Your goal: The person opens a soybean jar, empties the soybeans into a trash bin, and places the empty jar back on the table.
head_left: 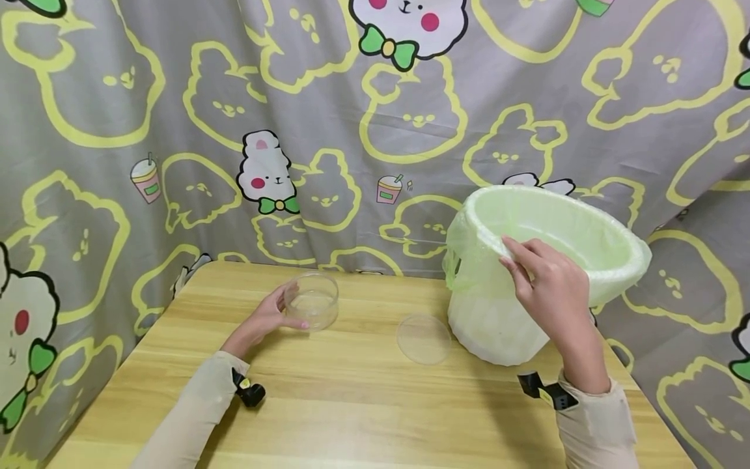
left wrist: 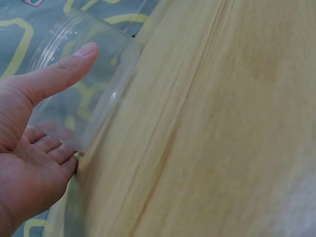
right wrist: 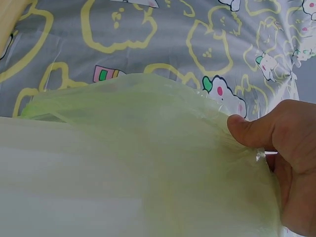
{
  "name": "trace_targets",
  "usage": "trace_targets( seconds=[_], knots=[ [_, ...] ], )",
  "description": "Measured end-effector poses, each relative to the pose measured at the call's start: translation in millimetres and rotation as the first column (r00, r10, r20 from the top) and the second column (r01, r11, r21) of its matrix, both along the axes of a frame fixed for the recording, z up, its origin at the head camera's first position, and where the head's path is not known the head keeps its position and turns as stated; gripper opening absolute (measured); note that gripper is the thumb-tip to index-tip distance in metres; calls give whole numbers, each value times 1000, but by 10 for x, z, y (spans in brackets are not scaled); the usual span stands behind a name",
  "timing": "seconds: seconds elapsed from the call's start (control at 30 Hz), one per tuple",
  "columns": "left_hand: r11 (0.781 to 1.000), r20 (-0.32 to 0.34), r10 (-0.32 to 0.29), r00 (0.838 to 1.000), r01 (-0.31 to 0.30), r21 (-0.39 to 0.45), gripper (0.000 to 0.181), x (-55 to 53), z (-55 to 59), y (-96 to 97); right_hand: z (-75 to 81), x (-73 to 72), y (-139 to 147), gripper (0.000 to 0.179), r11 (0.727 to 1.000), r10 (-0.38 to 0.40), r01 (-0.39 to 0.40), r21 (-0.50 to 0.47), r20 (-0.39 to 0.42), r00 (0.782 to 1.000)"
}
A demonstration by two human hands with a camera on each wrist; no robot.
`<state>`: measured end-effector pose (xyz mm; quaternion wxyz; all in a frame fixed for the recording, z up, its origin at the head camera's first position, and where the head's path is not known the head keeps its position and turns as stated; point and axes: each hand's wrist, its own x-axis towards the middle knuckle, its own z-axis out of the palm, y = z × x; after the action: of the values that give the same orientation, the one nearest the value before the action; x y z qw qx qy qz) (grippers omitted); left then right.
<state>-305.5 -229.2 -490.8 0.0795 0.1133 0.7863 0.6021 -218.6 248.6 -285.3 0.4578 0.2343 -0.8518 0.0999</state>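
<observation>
My left hand [head_left: 271, 311] holds a clear round plastic container [head_left: 313, 303] near the back left of the wooden table. In the left wrist view, the thumb lies along the container's [left wrist: 106, 74] near side, with the other fingers partly seen through it. On the right, my right hand [head_left: 551, 283] grips the near rim of a white trash can [head_left: 498, 332] lined with a pale green bag [head_left: 609, 283]. Its thumb presses on the bag [right wrist: 187, 163] in the right wrist view, the other fingers mostly hidden behind the rim. The can's wide mouth faces up, slightly slanted.
A thin clear disc [head_left: 424, 339] lies flat on the wooden table [head_left: 351, 404], just left of the trash can's base. A grey patterned curtain [head_left: 328, 130] hangs behind the table and along both sides.
</observation>
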Motion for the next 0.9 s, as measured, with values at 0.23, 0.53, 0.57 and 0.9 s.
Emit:
trace_targets(
  seconds=[0.23,0.53,0.57,0.9],
  knots=[
    [1000,3,4,1000,-4,-11,119,-17,-11,-33,7,-13,-15,35,1000,-1,1,0,22,1000],
    [1000,-1,-25,1000,25,-16,118,-19,-44,-5,-9,-8,31,35,1000,-14,14,0,30,999],
    [999,-1,-27,1000,27,-17,118,-22,-44,-6,-10,-7,34,35,1000,-15,15,0,31,999],
    [994,-7,93,996,-93,-63,109,-46,185,36,36,25,5,44,999,-27,31,-34,117,993]
  ],
)
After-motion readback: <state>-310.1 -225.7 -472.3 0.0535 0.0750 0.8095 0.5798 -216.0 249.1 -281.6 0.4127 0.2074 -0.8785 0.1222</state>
